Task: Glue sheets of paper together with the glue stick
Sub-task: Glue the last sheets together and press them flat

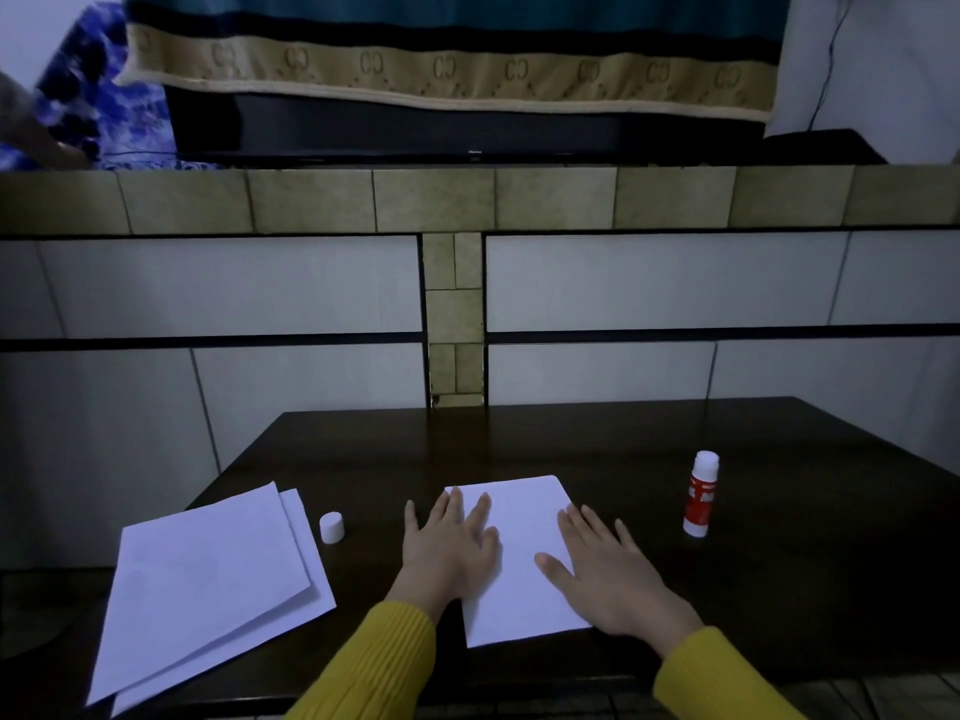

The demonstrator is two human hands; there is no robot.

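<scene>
Fingers: on both hands, the left hand (451,550) and the right hand (608,569), they lie spread wide and flat, gripping nothing.
Pressed sheet: white rectangular paper sheet (519,532), lower centre of the frame, under both palms.
Step in hand: likely smoothing glued layers; press from the middle outward and keep the edges lined up.
Glue: red-and-white glue stick (701,495) stands upright, uncapped, right of the sheet and apart from it.
Cap: small white plastic cap (331,527), left of the hands.
Spare paper: loose white sheets (208,589), lower left.
Surface: dark wooden table (779,589).
</scene>
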